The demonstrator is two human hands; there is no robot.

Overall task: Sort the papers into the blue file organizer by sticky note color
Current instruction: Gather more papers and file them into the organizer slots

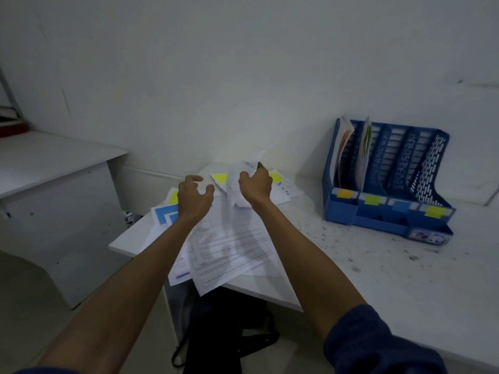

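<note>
The right hand (256, 184) clenches a crumpled sheet (233, 185) above the pile of papers (229, 247) on the desk (378, 265). The left hand (193, 197), fingers loosely spread, holds nothing just beside it. The blue file organizer (383, 225) stands well to the right, nearer the right hand, 2 of its 4 slots holding papers.

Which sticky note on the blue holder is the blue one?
The third sticky note from the left on the file organizer, between the green one and yellow one.
</note>
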